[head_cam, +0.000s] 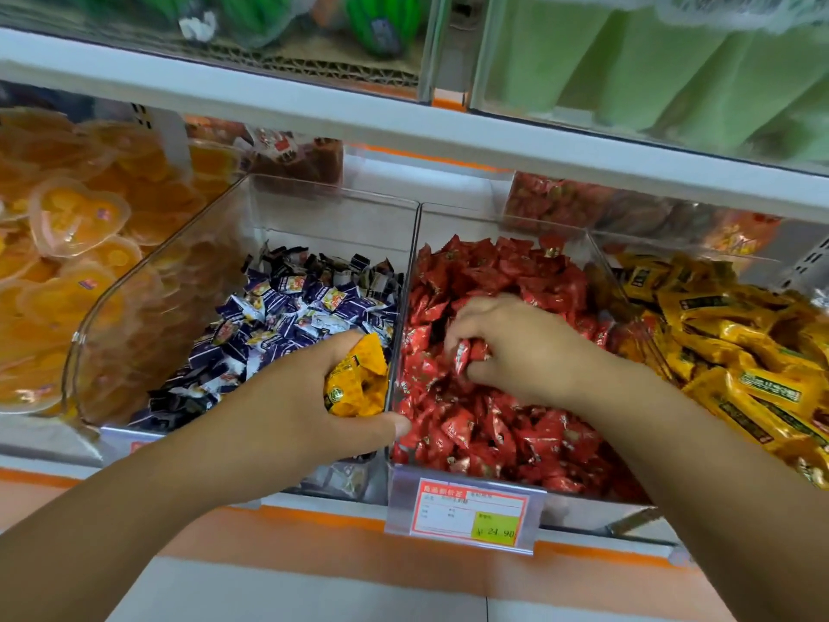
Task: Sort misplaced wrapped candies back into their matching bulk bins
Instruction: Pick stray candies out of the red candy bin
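The left hand [296, 410] is gripping yellow candies [354, 383]; their bin [603, 258] is lying rightward, past the right hand [516, 347] pinching red candies [466, 352].

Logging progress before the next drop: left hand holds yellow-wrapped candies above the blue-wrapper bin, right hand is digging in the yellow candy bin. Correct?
One slip. The head view shows the right hand in the red candy bin, fingers curled round red candies, not in the yellow one. The left hand does hold yellow-wrapped candies above the blue-wrapper bin.
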Action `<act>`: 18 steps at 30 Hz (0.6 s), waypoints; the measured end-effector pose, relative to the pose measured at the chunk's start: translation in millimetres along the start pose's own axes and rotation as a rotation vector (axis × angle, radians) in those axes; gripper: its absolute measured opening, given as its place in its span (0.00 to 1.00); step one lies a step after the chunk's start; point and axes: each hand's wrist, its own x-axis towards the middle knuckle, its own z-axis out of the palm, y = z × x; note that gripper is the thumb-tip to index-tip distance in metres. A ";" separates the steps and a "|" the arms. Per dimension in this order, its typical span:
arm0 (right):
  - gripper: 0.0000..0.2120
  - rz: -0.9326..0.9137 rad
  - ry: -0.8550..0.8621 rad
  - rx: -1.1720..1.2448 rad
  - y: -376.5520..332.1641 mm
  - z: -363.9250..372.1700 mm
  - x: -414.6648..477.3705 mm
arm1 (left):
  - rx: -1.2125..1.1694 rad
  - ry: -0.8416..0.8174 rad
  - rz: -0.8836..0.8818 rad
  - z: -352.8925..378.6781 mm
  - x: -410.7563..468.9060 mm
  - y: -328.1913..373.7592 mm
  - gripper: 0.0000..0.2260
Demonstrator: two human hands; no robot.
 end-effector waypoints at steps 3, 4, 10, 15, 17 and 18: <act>0.12 0.052 0.062 0.050 4.7 -15.9 -3.5 | 0.018 -0.039 0.014 0.5 2.2 -2.9 0.18; 0.12 0.070 0.071 0.095 4.3 -24.7 -6.7 | 0.022 -0.029 0.012 0.5 2.4 -2.8 0.17; 0.18 0.246 0.062 0.304 -11.4 -80.8 -49.4 | 0.015 0.004 -0.023 0.1 1.1 -1.1 0.15; 0.44 0.541 -0.335 -0.035 -20.7 -60.5 -66.8 | 0.041 -0.019 0.004 1.9 1.6 -3.4 0.18; 0.56 0.535 -0.471 -0.024 -25.0 -30.1 -58.7 | 0.038 -0.027 -0.014 1.7 1.3 -2.9 0.17; 0.59 0.526 -0.514 -0.003 -26.2 -15.7 -54.1 | 0.034 -0.021 -0.026 1.8 0.8 -2.7 0.17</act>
